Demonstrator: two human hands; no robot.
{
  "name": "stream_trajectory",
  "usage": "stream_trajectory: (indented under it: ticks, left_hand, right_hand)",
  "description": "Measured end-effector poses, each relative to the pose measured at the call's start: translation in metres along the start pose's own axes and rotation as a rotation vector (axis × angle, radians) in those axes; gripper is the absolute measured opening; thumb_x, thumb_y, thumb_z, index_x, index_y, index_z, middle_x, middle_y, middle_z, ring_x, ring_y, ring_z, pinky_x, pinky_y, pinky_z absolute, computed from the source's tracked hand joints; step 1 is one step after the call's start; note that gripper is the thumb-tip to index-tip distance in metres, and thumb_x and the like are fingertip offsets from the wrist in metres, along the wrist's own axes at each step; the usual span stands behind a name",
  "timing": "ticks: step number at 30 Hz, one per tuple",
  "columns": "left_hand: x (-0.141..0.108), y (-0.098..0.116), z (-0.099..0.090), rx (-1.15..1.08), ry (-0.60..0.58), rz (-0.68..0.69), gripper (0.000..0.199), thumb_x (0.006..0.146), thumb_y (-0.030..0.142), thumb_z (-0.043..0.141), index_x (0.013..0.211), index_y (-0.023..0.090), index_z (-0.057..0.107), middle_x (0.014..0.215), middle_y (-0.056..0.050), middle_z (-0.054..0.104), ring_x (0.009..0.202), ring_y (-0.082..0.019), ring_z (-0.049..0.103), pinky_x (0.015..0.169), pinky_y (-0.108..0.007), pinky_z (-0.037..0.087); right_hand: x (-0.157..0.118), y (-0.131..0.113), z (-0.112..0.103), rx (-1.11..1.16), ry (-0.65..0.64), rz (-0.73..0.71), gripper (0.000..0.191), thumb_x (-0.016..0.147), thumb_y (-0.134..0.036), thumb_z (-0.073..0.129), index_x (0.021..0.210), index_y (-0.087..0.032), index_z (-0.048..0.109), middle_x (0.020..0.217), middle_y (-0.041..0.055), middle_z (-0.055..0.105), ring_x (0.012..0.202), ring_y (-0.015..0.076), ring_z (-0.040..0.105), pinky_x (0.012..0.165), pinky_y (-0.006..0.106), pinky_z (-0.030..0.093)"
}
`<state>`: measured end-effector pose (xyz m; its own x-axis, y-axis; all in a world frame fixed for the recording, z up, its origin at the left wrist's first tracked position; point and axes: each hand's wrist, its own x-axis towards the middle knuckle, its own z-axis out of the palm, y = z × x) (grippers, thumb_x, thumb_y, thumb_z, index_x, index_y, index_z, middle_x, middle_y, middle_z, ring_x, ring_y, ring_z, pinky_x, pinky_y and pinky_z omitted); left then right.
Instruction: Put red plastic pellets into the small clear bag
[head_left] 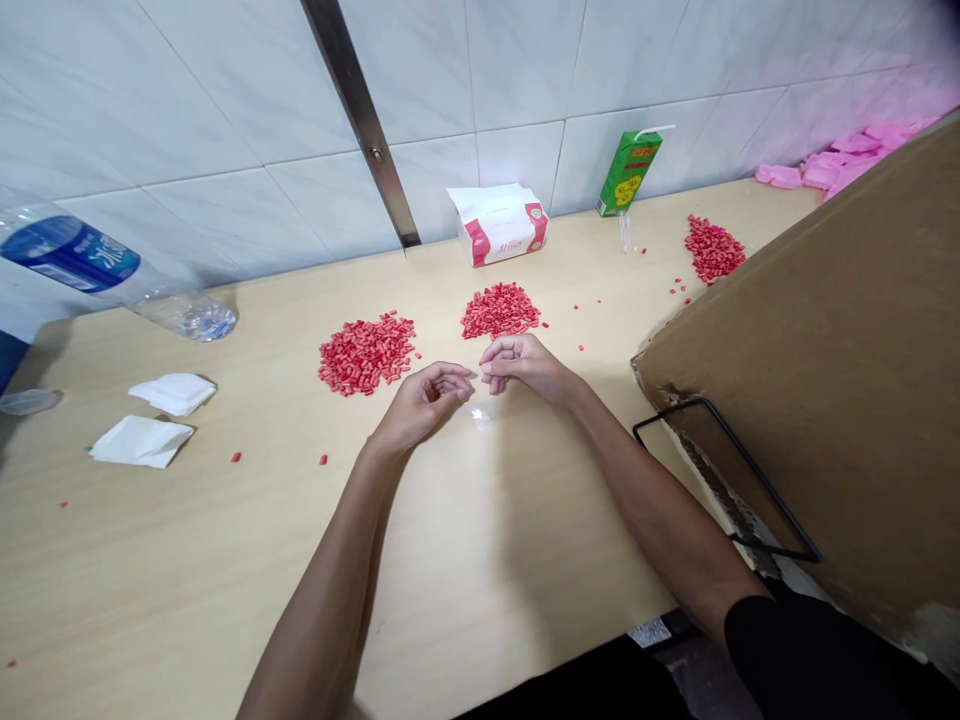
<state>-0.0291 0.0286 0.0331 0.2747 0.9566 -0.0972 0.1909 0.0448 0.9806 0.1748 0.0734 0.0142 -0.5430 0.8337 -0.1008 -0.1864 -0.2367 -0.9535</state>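
My left hand [427, 402] is over the middle of the table, its thumb and fingers pinched together. Facing it, nearly fingertip to fingertip, my right hand [523, 364] has its fingers curled in a pinch. Whatever either pinch holds is too small or hidden to make out. Below the fingertips a small clear, shiny thing [481, 415] shows against the wood. One pile of small red pieces [366, 354] lies to the left of my left hand, and a second red pile [500, 310] lies just behind my hands.
On the table [187, 560] are a tissue pack [501, 228], a green drink carton [630, 175], a third red pile [714, 250], folded tissues [142, 441] and loose red pieces. A plastic bottle [112, 270] lies left. A cardboard box [825, 380] with a black wire handle [757, 480] stands right.
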Motion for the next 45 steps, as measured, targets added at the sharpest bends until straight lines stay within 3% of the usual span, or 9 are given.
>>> stream_trajectory:
  ticks: [12, 19, 26, 33, 38, 45]
  left_hand:
    - [0.000, -0.005, 0.004, 0.090, 0.096, -0.006, 0.035, 0.073, 0.043, 0.070, 0.093, 0.015, 0.074, 0.086, -0.008, 0.067, 0.073, -0.017, 0.059, 0.058, -0.026, 0.043]
    - [0.002, -0.010, 0.006, -0.005, 0.127, -0.107, 0.036, 0.064, 0.043, 0.079, 0.083, 0.013, 0.070, 0.079, -0.008, 0.070, 0.069, -0.017, 0.063, 0.064, -0.028, 0.048]
    - [0.004, -0.011, 0.009, -0.158, 0.153, -0.074, 0.034, 0.065, 0.040, 0.081, 0.081, 0.012, 0.067, 0.077, -0.008, 0.071, 0.071, -0.017, 0.066, 0.073, -0.030, 0.051]
    - [0.006, -0.006, 0.010, -0.001, 0.273, 0.017, 0.028, 0.068, 0.040, 0.074, 0.074, 0.014, 0.065, 0.074, -0.004, 0.065, 0.068, -0.014, 0.055, 0.066, -0.027, 0.044]
    - [0.005, -0.002, 0.015, -0.105, 0.245, 0.019, 0.031, 0.071, 0.043, 0.074, 0.074, 0.014, 0.061, 0.063, -0.002, 0.058, 0.059, -0.012, 0.050, 0.058, -0.024, 0.040]
    - [0.006, -0.011, 0.020, -0.081, 0.254, 0.047, 0.031, 0.072, 0.041, 0.075, 0.080, 0.013, 0.064, 0.068, -0.002, 0.062, 0.060, -0.011, 0.053, 0.059, -0.022, 0.041]
  right_hand:
    - [-0.003, -0.006, 0.003, -0.036, -0.016, 0.035, 0.042, 0.064, -0.038, 0.086, 0.085, -0.010, 0.063, 0.068, 0.0081, 0.071, 0.063, 0.0178, 0.069, 0.062, 0.027, 0.055]
    - [-0.002, -0.003, 0.000, -0.022, -0.025, 0.026, 0.041, 0.065, -0.038, 0.086, 0.087, -0.011, 0.063, 0.072, 0.0074, 0.072, 0.066, 0.0170, 0.070, 0.065, 0.027, 0.056]
    - [-0.002, 0.001, -0.004, 0.010, -0.033, 0.009, 0.041, 0.068, -0.041, 0.084, 0.087, -0.011, 0.063, 0.080, 0.0084, 0.073, 0.071, 0.0177, 0.072, 0.067, 0.027, 0.058]
    - [-0.002, 0.000, 0.001, 0.033, -0.047, 0.028, 0.040, 0.069, -0.041, 0.083, 0.084, -0.010, 0.063, 0.077, 0.0075, 0.072, 0.064, 0.0156, 0.071, 0.060, 0.023, 0.056]
    - [-0.003, -0.003, 0.006, 0.068, -0.066, 0.075, 0.036, 0.068, -0.034, 0.083, 0.086, -0.011, 0.062, 0.076, 0.0071, 0.072, 0.064, 0.0159, 0.071, 0.059, 0.022, 0.056]
    - [-0.002, -0.003, 0.009, 0.061, -0.096, 0.078, 0.035, 0.068, -0.034, 0.080, 0.085, -0.008, 0.065, 0.073, 0.0080, 0.071, 0.062, 0.0161, 0.070, 0.058, 0.023, 0.056]
